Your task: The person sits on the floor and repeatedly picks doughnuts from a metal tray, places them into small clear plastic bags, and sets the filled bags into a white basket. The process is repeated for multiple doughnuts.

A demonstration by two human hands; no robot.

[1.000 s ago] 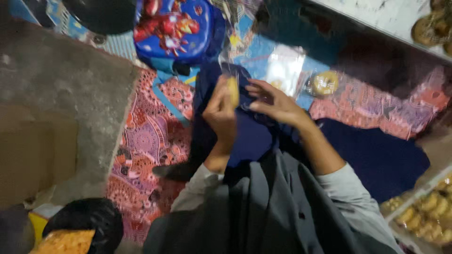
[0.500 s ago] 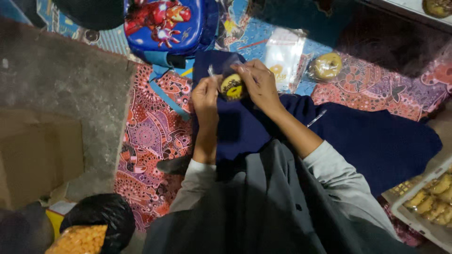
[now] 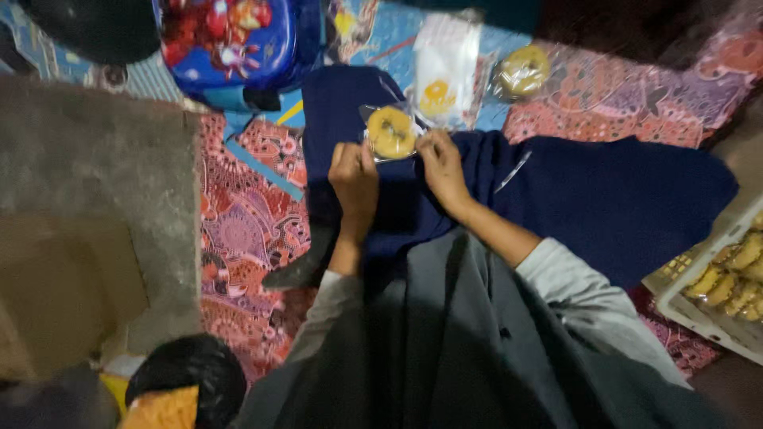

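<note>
The left hand (image 3: 354, 176) and the right hand (image 3: 442, 163) are close together, and both pinch the edges of a small clear bag (image 3: 391, 131) with a round yellow ring cookie (image 3: 390, 133) inside it. The left fingers hold the bag's near left edge, and the right fingers hold its near right edge, so the bag sits just past the fingertips, between the two hands. The bag looks thin, light and a bit slippery, and the cookie looks dry and easy to break, so I think it is best held by the plastic edges, not squeezed in the middle. Under the hands lies a dark blue cloth (image 3: 604, 199) that spreads far out to the right. Just past the bag is a stack of empty clear bags (image 3: 447, 59), and a bit to the right of that is another wrapped cookie (image 3: 520, 71). Past the left hand sits a blue bag with cartoon pictures (image 3: 230, 40). A red patterned mat (image 3: 238, 230) lies under the cloth and shows on the left of the left hand. Farther left is a grey floor patch (image 3: 95, 183) and a brown box (image 3: 56, 294). Well off to the right, near the right elbow, is a white tray (image 3: 699, 306) full of yellow cookies (image 3: 731, 270). Close to the body on the left is a black bag (image 3: 187, 377).
</note>
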